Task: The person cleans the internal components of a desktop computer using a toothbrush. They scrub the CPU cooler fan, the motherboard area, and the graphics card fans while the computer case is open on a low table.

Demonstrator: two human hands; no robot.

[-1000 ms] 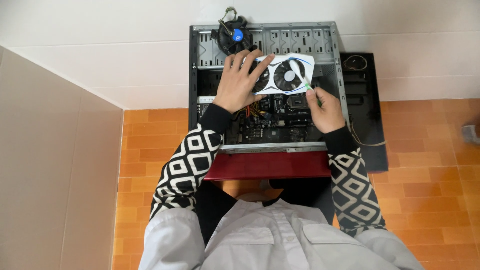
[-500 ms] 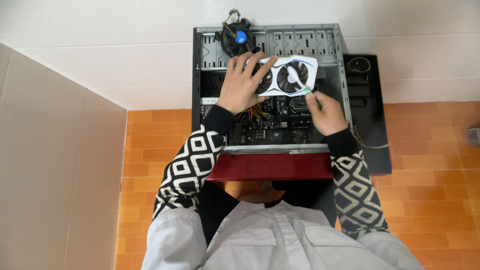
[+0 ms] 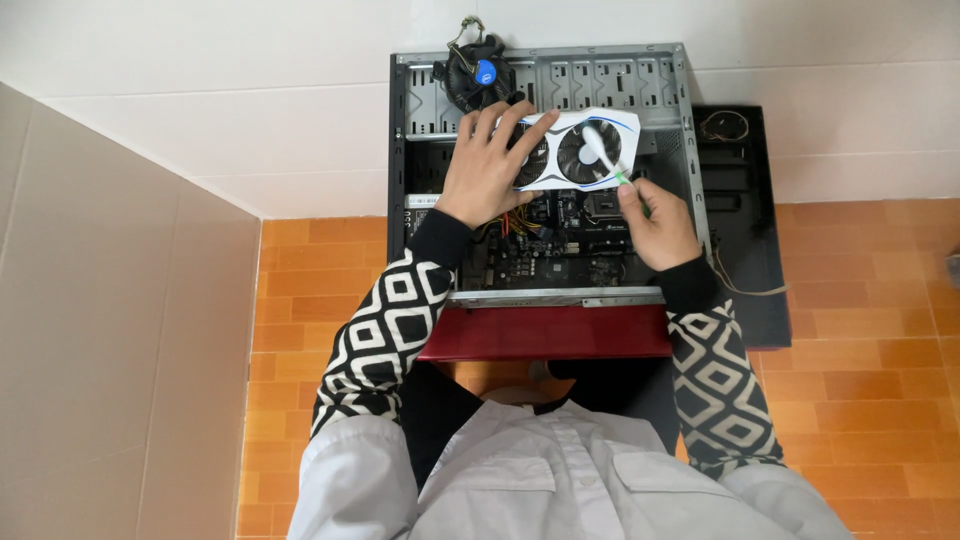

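Brushing step: left hand (image 3: 487, 165) steadies the white graphics card (image 3: 572, 150) while right hand (image 3: 655, 225), clamped on a green-handled brush (image 3: 606, 158), needs short, light strokes across the fan blades.

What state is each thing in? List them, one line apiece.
Computer case: lying flat, side open.
Graphics card: out of its slot, held above the board.
Left hand: gripping the card.
Right hand: holding a brush on the card's fan.
Cooler fan: loose, on the case's edge.
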